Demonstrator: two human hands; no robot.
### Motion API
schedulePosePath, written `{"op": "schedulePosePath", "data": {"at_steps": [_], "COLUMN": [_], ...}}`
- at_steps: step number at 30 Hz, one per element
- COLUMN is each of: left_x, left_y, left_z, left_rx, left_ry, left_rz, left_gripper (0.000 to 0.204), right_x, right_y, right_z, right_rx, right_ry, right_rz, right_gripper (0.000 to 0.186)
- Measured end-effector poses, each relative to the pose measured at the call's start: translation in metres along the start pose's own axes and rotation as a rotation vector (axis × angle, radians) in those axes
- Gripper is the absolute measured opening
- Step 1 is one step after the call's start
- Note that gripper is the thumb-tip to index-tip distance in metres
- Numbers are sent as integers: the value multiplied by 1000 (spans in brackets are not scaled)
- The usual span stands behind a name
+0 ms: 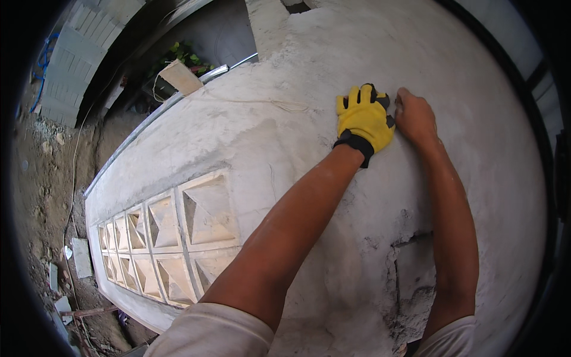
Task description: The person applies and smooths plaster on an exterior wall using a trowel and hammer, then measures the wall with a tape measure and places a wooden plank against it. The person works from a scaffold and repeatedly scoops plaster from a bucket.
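My left hand [364, 119], in a yellow work glove with black fingertips and a black cuff, rests against a grey plastered wall [321, 166]. Its fingers are spread, and nothing shows in them. Close beside it on the right is my bare right hand [414, 116], closed, with the thumb and forefinger side turned toward the glove. Whatever its fingers hold, if anything, is hidden. A thin string [279, 102] runs along the wall from the left and ends in loose strands short of the glove.
Patterned cream vent blocks [166, 223] sit in the wall at left. Below my right forearm is a rough broken recess [414, 268]. A wooden block [181, 77] lies by a metal edge strip [137, 128]. Beyond are rubble ground [44, 178] and stacked grey panels [83, 47].
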State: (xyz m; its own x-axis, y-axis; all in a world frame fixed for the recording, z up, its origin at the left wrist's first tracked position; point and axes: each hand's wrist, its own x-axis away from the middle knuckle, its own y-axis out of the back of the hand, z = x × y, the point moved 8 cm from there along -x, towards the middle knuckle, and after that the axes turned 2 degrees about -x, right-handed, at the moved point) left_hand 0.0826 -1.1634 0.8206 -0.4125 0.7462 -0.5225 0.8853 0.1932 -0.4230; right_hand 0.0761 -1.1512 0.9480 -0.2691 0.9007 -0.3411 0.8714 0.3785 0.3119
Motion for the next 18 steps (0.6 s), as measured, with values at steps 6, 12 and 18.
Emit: {"op": "schedulePosePath", "data": {"at_steps": [6, 12, 18], "left_x": [5, -12, -8], "left_y": [-8, 6, -10], "left_z": [-3, 6, -6], "left_rx": [9, -69, 14], "left_ry": [0, -17, 68], "left_rz": [-7, -95, 20], "left_gripper": [46, 45, 37], "right_x": [25, 113, 227], "right_y": [1, 44, 97], "right_z": [12, -29, -142], "right_rx": [275, 89, 187], "right_ry": [134, 61, -175], "right_rz": [108, -224, -275], "right_gripper": [25, 38, 44]}}
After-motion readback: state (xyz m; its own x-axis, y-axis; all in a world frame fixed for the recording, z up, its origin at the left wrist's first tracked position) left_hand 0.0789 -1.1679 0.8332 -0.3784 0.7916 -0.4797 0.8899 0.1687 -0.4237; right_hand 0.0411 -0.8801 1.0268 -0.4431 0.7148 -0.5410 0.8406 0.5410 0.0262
